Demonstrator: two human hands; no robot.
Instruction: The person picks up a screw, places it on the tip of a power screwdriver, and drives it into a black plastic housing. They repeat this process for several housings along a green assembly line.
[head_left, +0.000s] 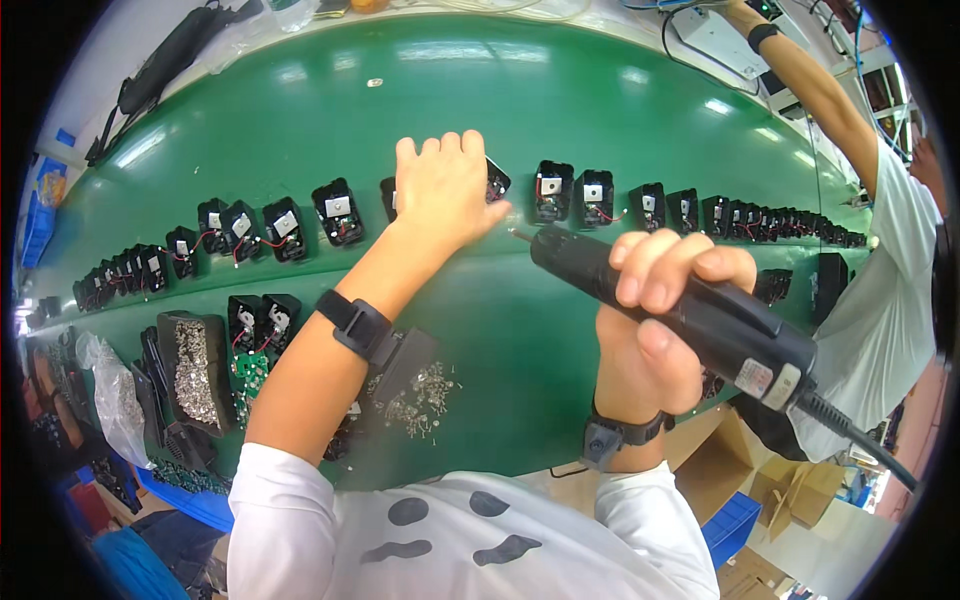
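Observation:
My right hand (655, 300) is wrapped round a black corded electric screwdriver (690, 325). Its bit points left, just short of my left hand (440, 195). That hand lies with curled fingers over a black plastic housing (497, 181), whose corner shows beside the index finger; the rest of the housing is hidden. Another black housing (388, 198) peeks out left of the hand. To the right stand two more open housings (553, 192) with metal plates and red wires inside. A housing (338, 212) of the same kind sits farther left.
Rows of black housings (790, 222) run along the green table (480, 90) to both sides. A dark bin of screws (197, 375), a heap of loose screws (420, 400) and green circuit boards (250, 375) lie nearer me. Another person's arm (825, 100) reaches in at the right.

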